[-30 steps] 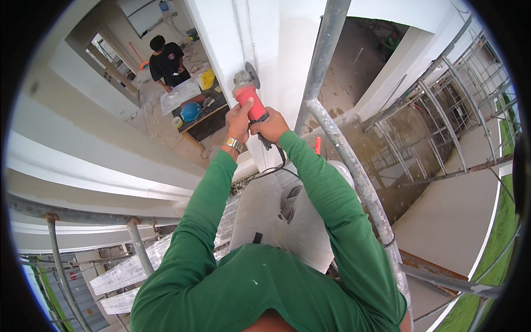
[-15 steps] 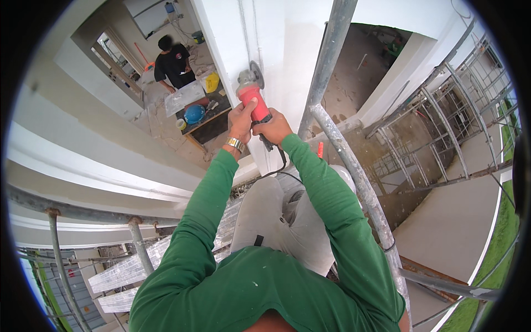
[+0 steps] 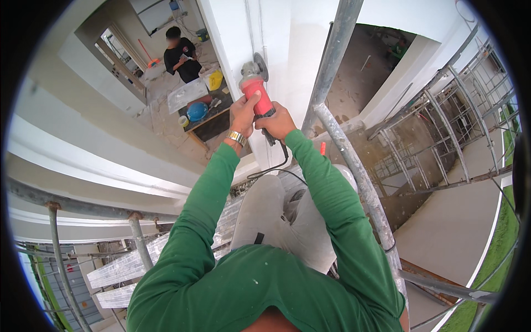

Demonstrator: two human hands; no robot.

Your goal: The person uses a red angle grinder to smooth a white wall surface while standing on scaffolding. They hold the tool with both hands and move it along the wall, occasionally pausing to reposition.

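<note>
Both of my hands grip a red angle grinder point(image 3: 256, 94), its disc point(image 3: 261, 67) up against the white wall point(image 3: 276, 33) where thin grooves run. My left hand point(image 3: 242, 115) wraps round the body near the grinder's head, a metal watch on that wrist. Behind it my right hand point(image 3: 278, 122) is closed round the rear end. A black power cord point(image 3: 286, 155) drops from the rear of the grinder and loops over my knees. Whether the disc is cutting into the surface I cannot tell.
Scaffold pipes point(image 3: 354, 149) rise close on my right, and another rail point(image 3: 83, 203) runs at the left. Metal planks point(image 3: 138, 265) lie beneath me. Beyond the wall, a person in black point(image 3: 181, 58) stands by a table with a blue helmet point(image 3: 197, 111) on it.
The grinder and both hands sit slightly lower and further right in view. The person in the room has straightened up from the table and holds something pale.
</note>
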